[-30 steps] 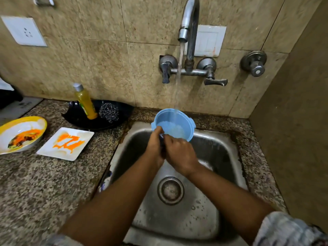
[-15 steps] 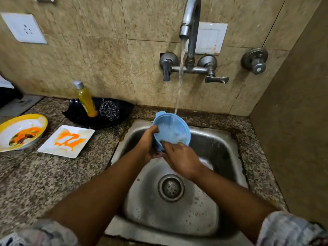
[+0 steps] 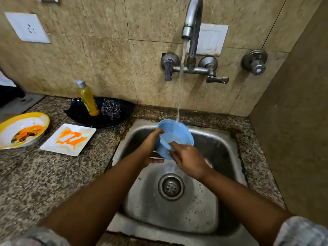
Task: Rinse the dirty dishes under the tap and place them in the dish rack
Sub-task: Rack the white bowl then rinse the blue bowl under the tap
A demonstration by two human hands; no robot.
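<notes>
Blue plastic bowl [image 3: 174, 137] now tipped on its side under the stream, both hands on it.

Over the steel sink [image 3: 220, 174]: right hand [image 3: 188, 159] pinches the near rim, thumb inside; left hand [image 3: 150, 148] wraps the base, fingers over the far-left rim. A second ago it sat upright filling; now the mouth faces right and the water strikes its upper edge. Probably dumping, so this rinse looks near done. Further left on the surface, the square plate [image 3: 68, 139] and yellow-rimmed bowl [image 3: 23, 129] are unwashed. Tap [image 3: 192, 32] running. No dish rack in view.
</notes>
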